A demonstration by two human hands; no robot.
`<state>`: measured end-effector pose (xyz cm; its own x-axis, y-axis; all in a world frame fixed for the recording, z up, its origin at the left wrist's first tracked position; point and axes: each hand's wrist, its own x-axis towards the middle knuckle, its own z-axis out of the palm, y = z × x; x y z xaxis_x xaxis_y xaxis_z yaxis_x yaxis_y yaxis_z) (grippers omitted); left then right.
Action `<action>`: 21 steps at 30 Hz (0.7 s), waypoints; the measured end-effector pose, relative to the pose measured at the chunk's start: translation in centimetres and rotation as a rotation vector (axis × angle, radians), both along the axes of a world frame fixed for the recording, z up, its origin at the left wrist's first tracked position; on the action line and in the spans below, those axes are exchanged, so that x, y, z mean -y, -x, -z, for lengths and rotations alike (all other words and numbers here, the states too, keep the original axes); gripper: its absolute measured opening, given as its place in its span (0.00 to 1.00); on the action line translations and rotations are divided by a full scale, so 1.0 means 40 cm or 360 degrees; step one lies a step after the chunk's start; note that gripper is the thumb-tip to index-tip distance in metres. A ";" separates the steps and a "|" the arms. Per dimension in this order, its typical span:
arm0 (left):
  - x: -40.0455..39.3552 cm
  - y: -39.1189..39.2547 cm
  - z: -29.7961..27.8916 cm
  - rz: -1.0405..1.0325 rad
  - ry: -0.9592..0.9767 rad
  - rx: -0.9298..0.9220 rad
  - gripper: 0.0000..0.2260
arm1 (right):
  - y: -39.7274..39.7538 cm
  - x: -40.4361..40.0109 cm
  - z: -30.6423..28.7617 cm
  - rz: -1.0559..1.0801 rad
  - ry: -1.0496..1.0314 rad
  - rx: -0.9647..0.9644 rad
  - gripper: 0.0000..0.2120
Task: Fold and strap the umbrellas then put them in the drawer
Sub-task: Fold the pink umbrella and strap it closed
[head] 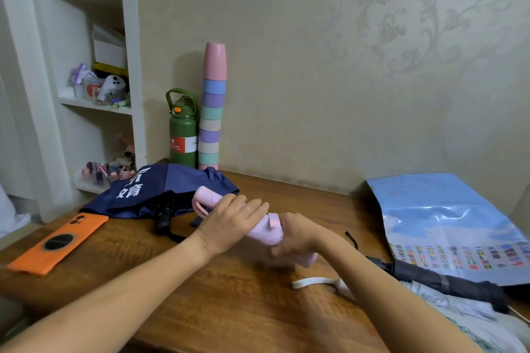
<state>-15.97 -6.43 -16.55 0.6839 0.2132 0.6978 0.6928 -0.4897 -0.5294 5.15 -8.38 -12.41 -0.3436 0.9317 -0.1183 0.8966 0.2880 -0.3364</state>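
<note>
Head view, looking down at my wooden table (200, 289): both my hands meet at its middle on the folded pale pink compact umbrella (265, 231), which lies slanted, its pink handle (208, 199) pointing up-left and its far end down-right. My left hand (232, 222) lies over the upper part of the umbrella just below the handle, fingers straight and close together, pressing flat on the fabric. My right hand (292, 238) wraps the lower part, fingers curled under it and thumb near the small pink strap tab (274, 221) that stands out from the fabric; whether the strap is fastened I cannot tell.

Behind the handle lies a navy blue umbrella with white lettering (160, 192), its canopy loose and spread, its black handle (163, 221) pointing toward me. At the right edge a dark grey folded umbrella (447, 281) rests partly under a glossy blue poster with rows of flags (447, 226). Near my right forearm sits a white wrist strap (311, 282) on pale grey-white fabric (459, 306).

An orange phone case (57, 243) lies at the table's left. Against the wall stand a green water bottle (182, 135) and, touching it, a tall stack of pastel cups (212, 112). White shelves (94, 100) with small items fill the left.
</note>
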 end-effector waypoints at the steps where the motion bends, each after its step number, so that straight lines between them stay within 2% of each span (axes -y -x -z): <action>1: 0.001 -0.003 -0.005 0.0017 0.0050 0.0007 0.17 | 0.001 -0.001 0.005 0.0010 -0.0051 -0.0011 0.21; 3: 0.002 -0.008 -0.031 -0.0044 0.0312 -0.0016 0.22 | 0.005 -0.003 0.008 0.0060 -0.0153 0.0023 0.18; 5: 0.008 -0.016 -0.063 -0.0198 0.0677 -0.0131 0.21 | 0.005 0.001 0.004 0.0072 -0.0256 0.0141 0.17; 7: 0.018 -0.028 -0.091 -0.0334 0.1182 -0.0224 0.17 | 0.004 0.008 0.000 0.0023 -0.0379 0.0330 0.16; 10: 0.018 -0.033 -0.111 -0.0383 0.1893 -0.0241 0.18 | 0.013 0.018 0.012 -0.0109 -0.0601 0.0554 0.15; 12: 0.017 -0.023 -0.108 -0.0354 0.2051 -0.0130 0.17 | 0.018 0.021 0.023 -0.0169 -0.0750 0.0598 0.14; 14: 0.021 -0.019 -0.101 -0.0373 0.1950 -0.0038 0.15 | 0.020 0.024 0.026 -0.0177 -0.0820 0.0584 0.13; 16: 0.031 -0.021 -0.095 -0.0476 0.1707 -0.0047 0.14 | 0.021 0.022 0.023 -0.0168 -0.0757 0.0546 0.14; 18: 0.039 -0.021 -0.094 -0.0506 0.1362 -0.0087 0.13 | 0.019 0.015 0.006 -0.0164 -0.0528 0.0520 0.14; 21: 0.040 -0.014 -0.078 -0.0278 0.0661 -0.0162 0.12 | 0.004 0.005 -0.026 -0.0075 -0.0052 0.0262 0.12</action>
<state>-15.39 -8.04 -13.43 0.6734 0.5787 0.4601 0.7385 -0.5552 -0.3826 5.00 -8.56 -11.37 -0.3658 0.9191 -0.1463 0.9239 0.3396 -0.1760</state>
